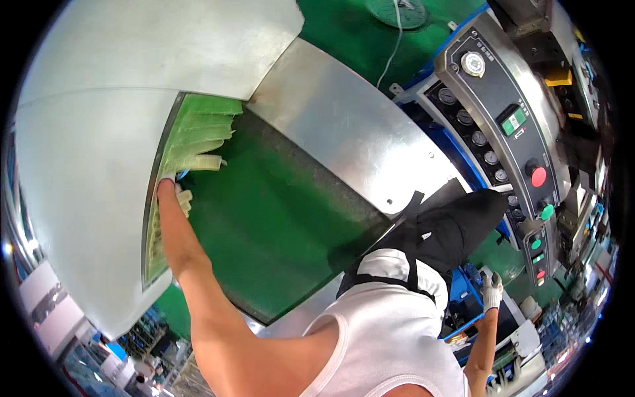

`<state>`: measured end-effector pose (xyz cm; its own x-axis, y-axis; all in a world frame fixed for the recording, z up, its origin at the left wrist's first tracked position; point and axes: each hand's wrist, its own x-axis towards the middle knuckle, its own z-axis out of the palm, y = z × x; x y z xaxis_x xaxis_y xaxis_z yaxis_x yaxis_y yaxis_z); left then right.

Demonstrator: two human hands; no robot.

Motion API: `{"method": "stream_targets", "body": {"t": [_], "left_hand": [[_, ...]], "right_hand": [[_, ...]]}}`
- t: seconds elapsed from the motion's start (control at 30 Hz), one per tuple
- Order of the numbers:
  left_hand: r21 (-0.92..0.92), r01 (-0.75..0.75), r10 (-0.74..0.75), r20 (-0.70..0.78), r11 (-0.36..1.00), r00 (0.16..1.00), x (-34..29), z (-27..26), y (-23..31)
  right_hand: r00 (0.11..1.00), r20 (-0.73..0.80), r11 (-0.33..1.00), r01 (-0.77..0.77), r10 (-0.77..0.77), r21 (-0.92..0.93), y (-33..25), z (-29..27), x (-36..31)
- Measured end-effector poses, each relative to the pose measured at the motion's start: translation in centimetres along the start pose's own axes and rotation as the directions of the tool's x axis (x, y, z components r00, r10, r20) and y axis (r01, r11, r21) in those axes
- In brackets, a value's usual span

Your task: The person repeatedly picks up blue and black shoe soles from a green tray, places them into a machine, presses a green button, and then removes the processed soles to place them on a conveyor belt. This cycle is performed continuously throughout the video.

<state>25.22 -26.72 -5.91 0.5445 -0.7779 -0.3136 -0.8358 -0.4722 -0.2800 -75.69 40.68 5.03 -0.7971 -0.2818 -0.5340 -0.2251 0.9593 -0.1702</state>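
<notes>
My left arm stretches out to the left, and my left hand [169, 180] reaches in among the pale green strips of a fringed curtain [198, 129]. The curtain hangs under a large white machine cover [86, 172]. Only the wrist and a bit of white glove show there; the fingers are hidden behind the strips, next to a small blue thing I cannot make out. At the lower right my right hand [492, 292], in a white glove, is held away from my body with its fingers apart. Nothing shows in it. It is nearest to a blue-edged cart or tray [466, 294].
A bare metal plate [331, 112] borders the opening in front of me, with green floor [278, 218] below. On the right stands a control panel [503, 106] with red and green buttons and a row of round gauges [478, 138]. A white cable [395, 49] hangs beyond.
</notes>
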Motion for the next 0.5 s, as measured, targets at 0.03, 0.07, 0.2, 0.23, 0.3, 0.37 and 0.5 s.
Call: {"method": "stream_targets", "body": {"t": [0.03,0.07,0.2,0.23,0.3,0.37,0.5], "left_hand": [[0.011,-0.013,0.013,-0.018,1.000,1.000,-0.8,-0.4,1.7],[0.023,-0.030,0.030,0.001,0.999,1.000,-0.9,0.3,2.5],[0.066,-0.070,0.072,-0.024,0.995,0.997,-0.3,2.5,2.6],[0.070,-0.061,0.067,-0.088,0.996,0.994,-0.1,0.8,2.2],[0.062,-0.048,0.055,-0.126,0.997,0.991,0.0,1.1,0.8],[0.063,-0.062,0.069,-0.122,0.996,0.990,0.3,2.5,0.6],[0.059,-0.112,0.121,-0.181,0.992,0.976,1.8,3.1,-3.1]], "right_hand": [[0.999,0.008,0.999,-0.035,0.035,0.008,0.9,-0.6,-0.7],[0.970,0.000,0.969,-0.245,0.245,0.036,4.8,-3.0,-0.4],[0.851,0.160,0.374,0.379,-0.501,-0.846,11.6,-8.9,-3.6],[0.988,0.005,0.822,0.130,-0.153,-0.554,8.3,-6.0,-4.4],[0.964,-0.130,0.963,-0.246,0.231,-0.111,3.8,-5.3,-5.6],[0.967,-0.125,0.965,-0.237,0.223,-0.110,3.2,-6.7,-6.3],[0.986,-0.113,0.957,-0.146,0.120,-0.253,-5.1,-5.6,-3.4]]}}
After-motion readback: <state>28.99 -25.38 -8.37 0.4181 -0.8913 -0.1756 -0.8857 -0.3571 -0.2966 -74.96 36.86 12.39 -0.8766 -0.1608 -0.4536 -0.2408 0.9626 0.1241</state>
